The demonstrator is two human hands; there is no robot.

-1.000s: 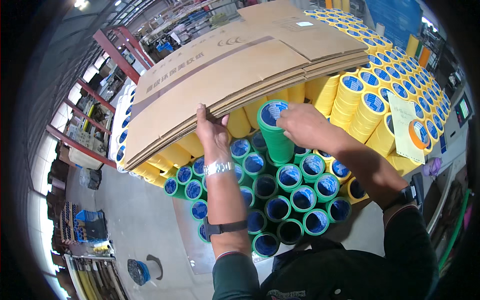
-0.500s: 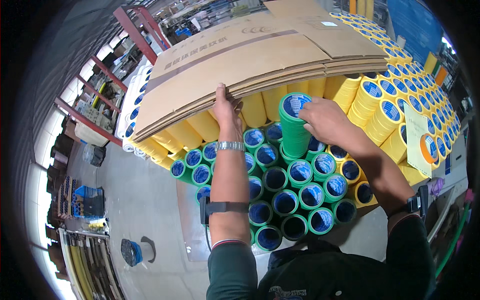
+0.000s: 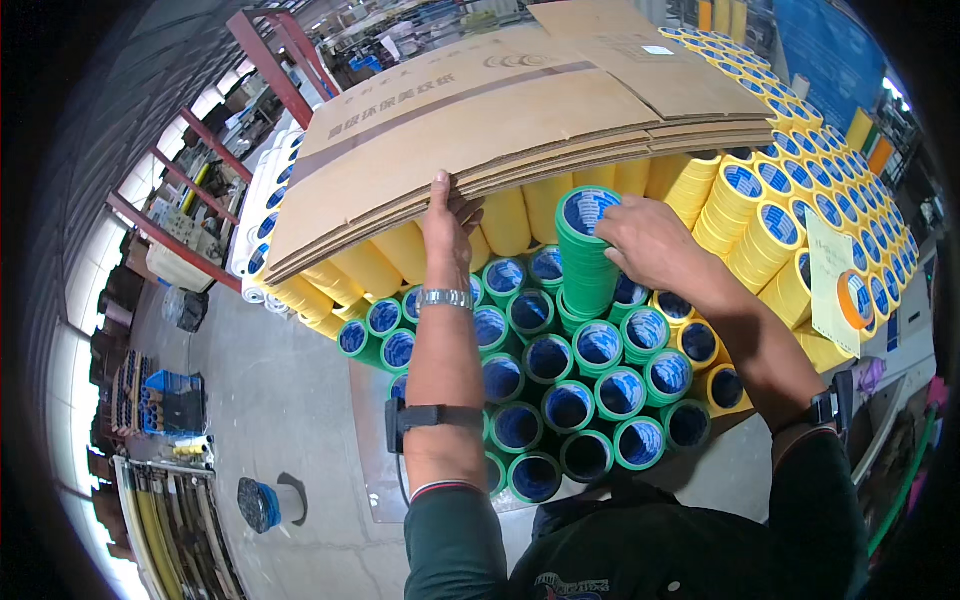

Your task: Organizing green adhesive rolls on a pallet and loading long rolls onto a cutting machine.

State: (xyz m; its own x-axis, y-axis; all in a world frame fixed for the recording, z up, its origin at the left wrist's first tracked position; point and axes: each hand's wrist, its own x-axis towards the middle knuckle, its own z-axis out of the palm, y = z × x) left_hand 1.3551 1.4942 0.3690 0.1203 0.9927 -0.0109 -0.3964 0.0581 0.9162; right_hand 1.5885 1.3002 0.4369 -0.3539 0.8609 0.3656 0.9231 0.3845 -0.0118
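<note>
My left hand (image 3: pixel 447 225) grips the front edge of a stack of flattened cardboard boxes (image 3: pixel 480 120), thumb on top and fingers curled under. With bent fingers, my right hand (image 3: pixel 655 240) holds the upper rim of a tall stack of green tape rolls (image 3: pixel 587 260), which stands above the others around it. Part of its grip is hidden behind the knuckles. Below my arms are several more green tape rolls (image 3: pixel 620 393), upright with blue-lined cores. The cardboard lies over yellow tape rolls (image 3: pixel 505 222).
Many yellow tape stacks (image 3: pixel 765 235) fill the right side, with a pale paper sheet (image 3: pixel 832 275) and an orange tape roll (image 3: pixel 855 298) against them. White rolls (image 3: pixel 262 200) stand at the left end. On the floor are a blue-wrapped roll (image 3: pixel 262 505) and a blue crate (image 3: pixel 175 385).
My left forearm has shifted slightly to the left, its hand still at the cardboard edge. The right hand and the tall green stack have hardly moved.
</note>
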